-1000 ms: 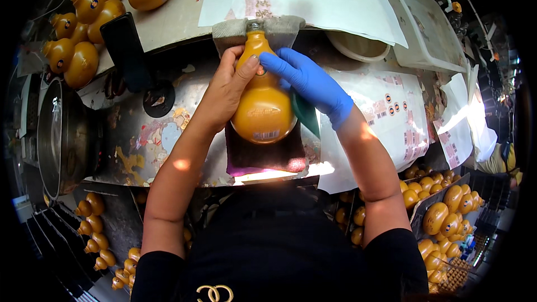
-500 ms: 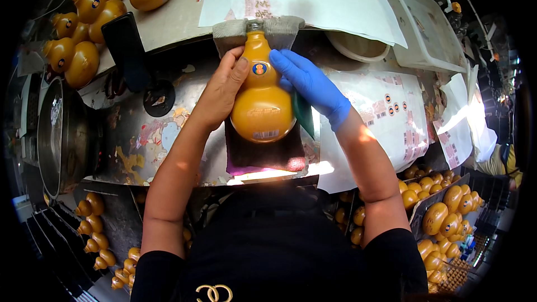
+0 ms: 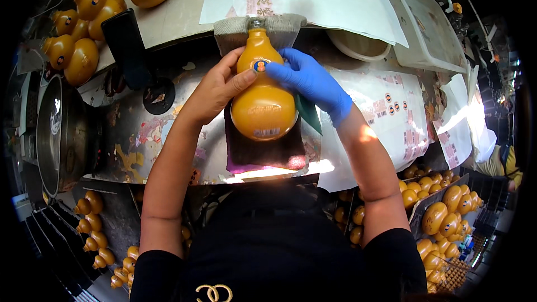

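A yellow-brown gourd-shaped bottle [image 3: 264,111] lies in front of me, its glass neck pointing away. It rests on a dark cloth pad [image 3: 265,154], with the neck end on a grey cloth [image 3: 232,31]. My bare left hand [image 3: 222,86] grips the bottle's waist from the left, thumb at the edge of a small round blue sticker [image 3: 260,66]. From the right, my blue-gloved right hand [image 3: 313,81] holds the upper bulb, its thumb on the sticker's other edge. Something dark green [image 3: 309,113] sticks out below the glove.
Several similar bottles [image 3: 81,61] stand at the far left beside a phone on a stand [image 3: 124,45]. A metal basin [image 3: 51,134] is at left. Sticker sheets [image 3: 386,117] lie at right, printed paper [image 3: 313,3] and a white bin [image 3: 428,28] beyond. More bottles [image 3: 447,218] fill crates below.
Both thumbs have moved inward and down onto the edges of the round sticker. The bottle stays nearly in place.
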Motion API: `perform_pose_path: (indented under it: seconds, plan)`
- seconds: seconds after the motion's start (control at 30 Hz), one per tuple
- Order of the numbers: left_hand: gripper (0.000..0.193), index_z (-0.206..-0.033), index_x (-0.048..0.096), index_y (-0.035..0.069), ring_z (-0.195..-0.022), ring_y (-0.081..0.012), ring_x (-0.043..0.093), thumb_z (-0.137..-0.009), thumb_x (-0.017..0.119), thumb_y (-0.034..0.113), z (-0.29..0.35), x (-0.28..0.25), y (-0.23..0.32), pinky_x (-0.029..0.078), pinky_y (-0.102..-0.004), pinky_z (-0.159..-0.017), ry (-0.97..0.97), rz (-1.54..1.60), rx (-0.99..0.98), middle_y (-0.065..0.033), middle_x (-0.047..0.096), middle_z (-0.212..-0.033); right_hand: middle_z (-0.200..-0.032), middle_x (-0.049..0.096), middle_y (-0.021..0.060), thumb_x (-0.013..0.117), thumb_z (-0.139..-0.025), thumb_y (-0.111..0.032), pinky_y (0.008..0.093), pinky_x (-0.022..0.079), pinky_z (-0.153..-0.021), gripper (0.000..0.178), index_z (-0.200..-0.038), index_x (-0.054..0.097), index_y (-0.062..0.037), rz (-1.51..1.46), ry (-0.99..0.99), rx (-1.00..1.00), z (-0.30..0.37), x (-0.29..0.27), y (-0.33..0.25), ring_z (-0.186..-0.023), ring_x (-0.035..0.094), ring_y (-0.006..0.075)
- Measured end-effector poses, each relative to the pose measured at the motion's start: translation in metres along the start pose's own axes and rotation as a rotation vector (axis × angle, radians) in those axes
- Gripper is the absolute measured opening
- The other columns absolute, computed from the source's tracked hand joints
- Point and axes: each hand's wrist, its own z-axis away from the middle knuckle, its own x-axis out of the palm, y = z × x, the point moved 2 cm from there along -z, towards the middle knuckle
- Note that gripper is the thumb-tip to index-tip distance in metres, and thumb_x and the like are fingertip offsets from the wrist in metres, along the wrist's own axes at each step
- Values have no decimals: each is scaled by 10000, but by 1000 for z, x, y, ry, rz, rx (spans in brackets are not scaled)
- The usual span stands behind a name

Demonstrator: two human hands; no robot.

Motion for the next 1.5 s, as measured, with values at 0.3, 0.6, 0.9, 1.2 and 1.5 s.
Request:
perform_pose_path:
  seconds: [0.3, 0.6, 0.9, 1.2, 1.5]
  plan:
    - [638, -1374, 358, 8, -1082, -175, 571, -886, 669, 278, 0, 13, 2, 473, -301, -916, 48, -53, 17, -115, 554, -1209, -1017, 626, 53, 615, -905, -308, 265, 479, -739, 380, -1192, 572, -62, -651, 189, -66, 31, -10, -34, -874, 589, 148]
    - [654, -1380, 340, 11, -1102, -188, 556, -888, 667, 293, 0, 11, -1, 471, -310, -923, 30, -101, 55, -128, 539, -1219, -1051, 622, 77, 633, -888, -252, 284, 466, -886, 393, -1197, 531, -32, 611, -178, -269, -6, -14, -79, -969, 571, 129]
    - [555, -1254, 409, -24, -1003, -161, 553, -924, 576, 389, -11, 21, 5, 462, -283, -873, 174, -66, -20, -120, 540, -1113, -1104, 633, 153, 618, -848, -282, 325, 465, -920, 458, -1215, 538, -19, 801, -181, -267, -21, -10, -95, -1003, 611, 228]
    - [418, -1213, 457, 21, -988, -132, 541, -995, 433, 376, -11, 21, 5, 453, -273, -871, 142, 2, 31, -77, 558, -1059, -982, 641, 82, 671, -853, -224, 267, 494, -801, 364, -1108, 546, 5, 340, 314, -440, 10, 2, -52, -888, 602, 141]
    - [416, -1237, 477, 31, -1028, -126, 541, -1014, 383, 370, -8, 18, -2, 431, -257, -909, 147, -6, 57, -68, 570, -1107, -956, 660, 155, 665, -854, -194, 321, 521, -753, 368, -1121, 500, -2, 521, 444, -508, 14, -9, -16, -854, 659, 210]
